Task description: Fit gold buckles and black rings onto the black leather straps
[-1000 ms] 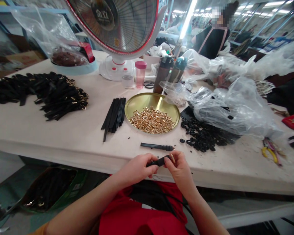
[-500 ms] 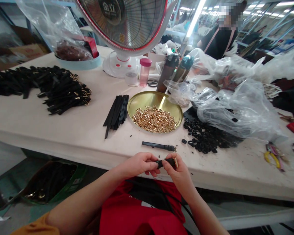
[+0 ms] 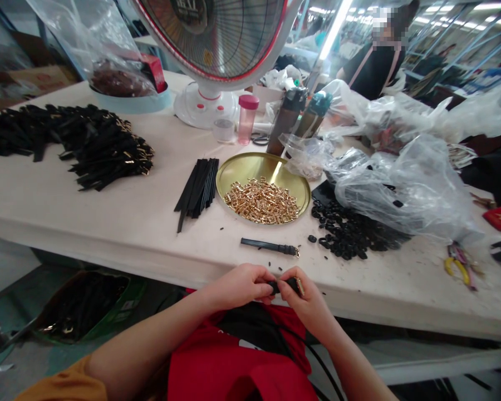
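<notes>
- My left hand [image 3: 253,287] pinches one end of a short black strap [image 3: 292,284] between thumb and fingers.
- My right hand [image 3: 304,295] pinches the same strap nearer its other end, thumb on the near side. A gold buckle [image 3: 300,286] shows at that end, beside the fingers.
- The held strap is between my two hands, at the near edge of the table [image 3: 129,223]. The fingers hide part of it, so I cannot tell its full shape.
- A second black strap [image 3: 267,245], fitted with a gold buckle at its right end, lies flat on the table just beyond my hands.
- Beyond that strap stands a round gold tray [image 3: 271,162], with a heap of small gold buckles [image 3: 261,201] in it.
- To the left of the tray lies a bundle of black strips [image 3: 198,186], roughly side by side.
- To the right of the tray is a loose spread of small black loops [image 3: 344,236], partly under a clear plastic bag [image 3: 409,189].
- Yellow-handled pliers [image 3: 457,269] lie farther right.
- A large pile of black straps [image 3: 100,145], many with gold ends, lies at the far left.
</notes>
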Action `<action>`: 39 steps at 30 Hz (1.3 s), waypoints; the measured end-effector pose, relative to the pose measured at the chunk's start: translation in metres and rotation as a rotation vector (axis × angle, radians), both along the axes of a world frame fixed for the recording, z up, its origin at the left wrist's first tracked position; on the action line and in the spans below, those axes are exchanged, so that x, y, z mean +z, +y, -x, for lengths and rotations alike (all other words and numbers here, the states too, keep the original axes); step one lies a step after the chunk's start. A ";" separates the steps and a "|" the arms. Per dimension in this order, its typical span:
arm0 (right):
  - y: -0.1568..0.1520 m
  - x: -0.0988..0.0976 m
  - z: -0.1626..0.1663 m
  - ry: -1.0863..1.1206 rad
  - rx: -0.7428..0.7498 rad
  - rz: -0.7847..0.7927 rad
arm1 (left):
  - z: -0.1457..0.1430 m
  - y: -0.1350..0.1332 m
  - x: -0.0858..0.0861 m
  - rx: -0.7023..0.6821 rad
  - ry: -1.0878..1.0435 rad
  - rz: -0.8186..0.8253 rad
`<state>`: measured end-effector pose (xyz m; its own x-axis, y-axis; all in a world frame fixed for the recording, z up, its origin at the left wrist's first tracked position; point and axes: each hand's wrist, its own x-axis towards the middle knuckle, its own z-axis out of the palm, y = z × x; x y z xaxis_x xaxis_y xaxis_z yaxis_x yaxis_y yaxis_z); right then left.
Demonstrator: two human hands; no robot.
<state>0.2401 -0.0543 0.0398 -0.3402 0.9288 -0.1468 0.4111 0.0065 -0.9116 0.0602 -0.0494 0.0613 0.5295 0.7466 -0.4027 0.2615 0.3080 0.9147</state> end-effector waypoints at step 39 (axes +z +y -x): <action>0.003 0.009 0.004 0.113 -0.007 0.243 | 0.006 -0.001 -0.001 0.032 -0.025 -0.049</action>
